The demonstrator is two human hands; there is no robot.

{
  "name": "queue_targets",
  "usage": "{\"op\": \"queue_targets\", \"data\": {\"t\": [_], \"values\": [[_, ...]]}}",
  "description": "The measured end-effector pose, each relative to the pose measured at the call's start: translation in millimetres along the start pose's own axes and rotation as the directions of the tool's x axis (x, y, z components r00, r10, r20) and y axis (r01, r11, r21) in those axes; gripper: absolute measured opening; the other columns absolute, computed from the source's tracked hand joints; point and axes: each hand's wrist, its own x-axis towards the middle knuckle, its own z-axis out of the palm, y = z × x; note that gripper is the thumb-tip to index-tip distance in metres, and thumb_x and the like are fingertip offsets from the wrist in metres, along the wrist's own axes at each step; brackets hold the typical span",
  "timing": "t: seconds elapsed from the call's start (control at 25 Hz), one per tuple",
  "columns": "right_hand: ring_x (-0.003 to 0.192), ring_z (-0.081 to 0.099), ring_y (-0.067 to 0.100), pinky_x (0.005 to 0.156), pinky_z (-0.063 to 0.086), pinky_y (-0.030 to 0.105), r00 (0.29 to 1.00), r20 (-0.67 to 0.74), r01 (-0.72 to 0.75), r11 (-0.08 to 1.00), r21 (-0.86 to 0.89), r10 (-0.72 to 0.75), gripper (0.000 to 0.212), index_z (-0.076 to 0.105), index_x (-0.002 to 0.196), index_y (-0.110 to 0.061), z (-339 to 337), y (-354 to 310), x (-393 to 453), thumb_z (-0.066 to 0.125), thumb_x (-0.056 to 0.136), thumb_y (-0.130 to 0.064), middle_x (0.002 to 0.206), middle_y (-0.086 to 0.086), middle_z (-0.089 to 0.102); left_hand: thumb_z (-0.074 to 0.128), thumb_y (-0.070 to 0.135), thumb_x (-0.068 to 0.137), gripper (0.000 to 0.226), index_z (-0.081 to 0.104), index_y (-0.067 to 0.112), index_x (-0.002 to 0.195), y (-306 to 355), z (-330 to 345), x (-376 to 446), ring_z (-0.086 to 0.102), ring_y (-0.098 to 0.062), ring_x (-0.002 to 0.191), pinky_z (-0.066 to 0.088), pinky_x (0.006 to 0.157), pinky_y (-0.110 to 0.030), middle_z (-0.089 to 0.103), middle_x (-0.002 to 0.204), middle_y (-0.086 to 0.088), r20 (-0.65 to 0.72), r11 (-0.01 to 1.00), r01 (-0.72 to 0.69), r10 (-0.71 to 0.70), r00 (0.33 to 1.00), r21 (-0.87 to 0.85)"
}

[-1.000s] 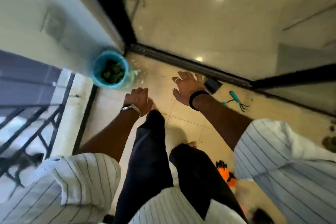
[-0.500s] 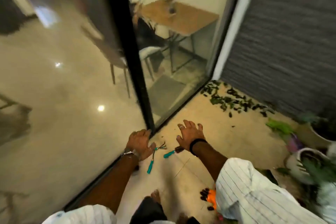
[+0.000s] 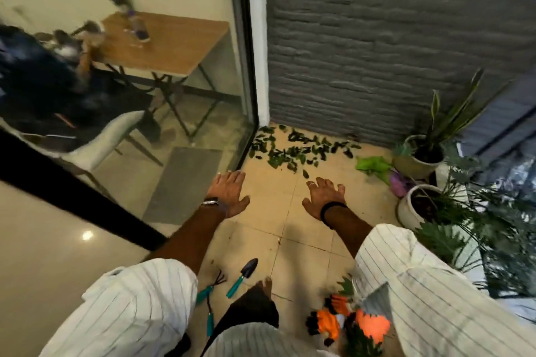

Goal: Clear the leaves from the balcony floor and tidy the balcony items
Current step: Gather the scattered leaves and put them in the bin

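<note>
I count one scatter of dark green leaves [image 3: 301, 149] on the beige tiled floor [image 3: 269, 229], beyond both grips. Left hand [image 3: 227, 193] and right hand [image 3: 324, 197]: fingers spread wide, holding nothing. Behind them lie one teal-handled black trowel [image 3: 242, 277], blade pointing toward the leaves, and two teal-handled rakes [image 3: 209, 287].

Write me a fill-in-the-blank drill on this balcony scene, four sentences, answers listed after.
1. The scattered leaves lie at the foot of the grey ____ wall.
2. Both hands, left hand and right hand, hold ____.
3. The trowel has a ____ handle.
4. The gloves by the right sleeve are ____ and black.

Answers: brick; nothing; teal; orange
</note>
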Motion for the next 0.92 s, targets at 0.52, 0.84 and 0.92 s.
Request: {"op": "queue_targets", "data": {"t": [0.52, 0.84, 0.92], "values": [[0.145, 0.027, 0.028, 0.117, 0.016, 0.055, 0.940, 0.288, -0.219, 0.971, 0.099, 0.183, 0.059, 0.035, 0.151, -0.023, -33.0, 56.6, 154.8, 0.045, 0.098, -0.048, 0.159, 0.005, 0.029, 0.044, 0.055, 0.096, 0.073, 0.024, 0.016, 0.154, -6.6, -21.7, 256.1, 0.021, -0.033, 0.148, 0.029, 0.117, -0.048, 0.018, 0.163, -0.010, 0.251, 0.983, -0.176, 0.181, 0.951, -0.044], [0.135, 0.041, 0.029, 0.112, 0.028, 0.048, 0.935, 0.336, -0.209, 0.945, 0.253, 0.117, 0.054, 0.041, 0.147, -0.026, -44.1, 90.4, 314.3, 0.041, 0.098, -0.050, 0.151, 0.004, 0.042, 0.049, 0.043, 0.095, 0.055, 0.040, 0.025, 0.146, 17.2, -4.7, 376.5, 0.011, -0.030, 0.150, 0.023, 0.119, -0.049, 0.018, 0.163, -0.006, 0.298, 0.987, -0.112, 0.142, 0.944, -0.117], [0.137, 0.038, 0.029, 0.114, 0.026, 0.048, 0.917, 0.383, -0.224, 0.939, 0.261, 0.113, 0.054, 0.040, 0.147, -0.025, -30.8, 103.7, 343.9, 0.042, 0.098, -0.049, 0.154, 0.004, 0.038, 0.049, 0.045, 0.095, 0.054, 0.042, 0.027, 0.145, 21.7, 9.9, 403.3, 0.012, -0.029, 0.151, 0.022, 0.120, -0.049, 0.019, 0.163, -0.004, 0.322, 0.992, -0.071, 0.103, 0.941, -0.108]]}}
